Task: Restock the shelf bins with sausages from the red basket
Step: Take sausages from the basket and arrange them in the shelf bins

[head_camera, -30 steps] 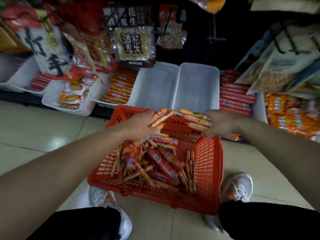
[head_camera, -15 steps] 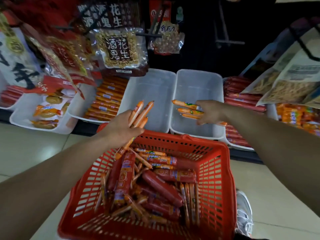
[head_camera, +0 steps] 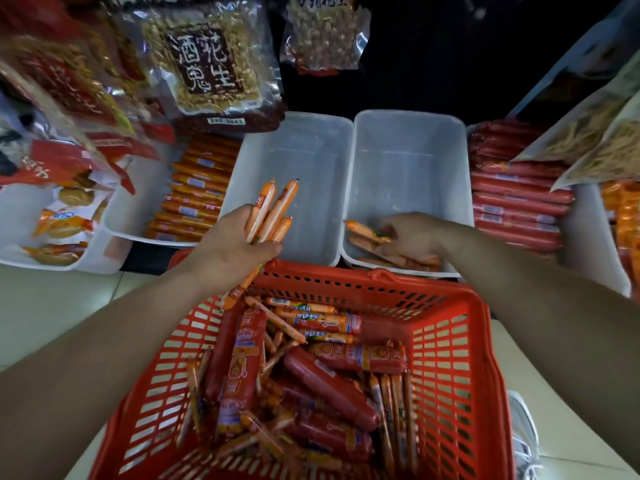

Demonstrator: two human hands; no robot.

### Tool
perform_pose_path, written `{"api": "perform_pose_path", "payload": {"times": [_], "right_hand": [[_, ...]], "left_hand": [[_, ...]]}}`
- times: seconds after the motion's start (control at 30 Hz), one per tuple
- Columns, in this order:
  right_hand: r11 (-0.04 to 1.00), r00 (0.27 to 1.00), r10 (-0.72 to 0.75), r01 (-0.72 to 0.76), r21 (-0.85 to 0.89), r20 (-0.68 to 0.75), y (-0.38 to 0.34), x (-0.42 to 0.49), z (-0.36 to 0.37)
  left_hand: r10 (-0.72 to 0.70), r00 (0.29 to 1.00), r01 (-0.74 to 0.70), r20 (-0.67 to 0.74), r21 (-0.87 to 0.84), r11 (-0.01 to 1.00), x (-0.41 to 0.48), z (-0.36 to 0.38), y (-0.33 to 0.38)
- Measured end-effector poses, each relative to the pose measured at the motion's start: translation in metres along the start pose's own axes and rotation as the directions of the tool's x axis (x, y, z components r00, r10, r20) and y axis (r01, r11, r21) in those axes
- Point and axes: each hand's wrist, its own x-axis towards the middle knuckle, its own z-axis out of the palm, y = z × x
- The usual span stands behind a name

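My left hand has its fingers clamped round thin orange sausages, carrying them binward; my right hand, fingers seemingly loosening, lays its sausages in the right bin.

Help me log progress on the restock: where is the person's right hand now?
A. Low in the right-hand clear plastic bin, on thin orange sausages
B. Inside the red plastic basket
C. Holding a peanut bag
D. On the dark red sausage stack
A: the right hand rests low in the right-hand clear plastic bin, on thin orange sausages lying there.
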Motion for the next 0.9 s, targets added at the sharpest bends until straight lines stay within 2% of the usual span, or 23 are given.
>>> {"api": "perform_pose_path", "payload": {"times": [0.13,0.27,0.37,0.43,0.57,0.7,0.83,0.9], "right_hand": [[0.998,0.996,-0.05,0.047,-0.048,-0.069,-0.002,-0.002,-0.002],[0.981,0.999,0.02,-0.029,-0.19,-0.044,0.005,-0.007,0.003],[0.997,1.0,0.018,-0.019,-0.07,-0.018,0.007,-0.016,-0.002],[1.0,0.996,0.014,-0.013,0.006,-0.087,0.009,-0.028,-0.011],[1.0,0.955,0.023,-0.017,0.024,-0.296,0.024,-0.06,-0.018],[0.989,0.821,0.084,0.0,0.148,-0.565,0.05,-0.09,0.001],[0.995,0.779,0.103,-0.076,0.07,-0.619,0.068,-0.105,0.036],[0.977,0.773,0.21,-0.144,0.157,-0.599,0.075,-0.108,0.047]], "left_hand": [[-0.014,1.0,0.014,-0.006,0.031,0.999,-0.001,0.006,0.002],[0.005,1.0,-0.006,0.01,0.095,0.995,0.0,0.006,0.004],[0.048,0.999,-0.051,0.022,0.134,0.99,0.003,0.004,0.012],[0.084,0.996,-0.09,0.042,0.149,0.985,0.01,0.006,0.024],[0.17,0.978,-0.19,0.123,0.175,0.966,0.039,0.026,0.064],[0.268,0.932,-0.339,0.244,0.322,0.884,0.08,0.067,0.103],[0.33,0.876,-0.468,0.352,0.454,0.759,0.113,0.109,0.124],[0.328,0.854,-0.509,0.404,0.512,0.692,0.126,0.131,0.124]]}}
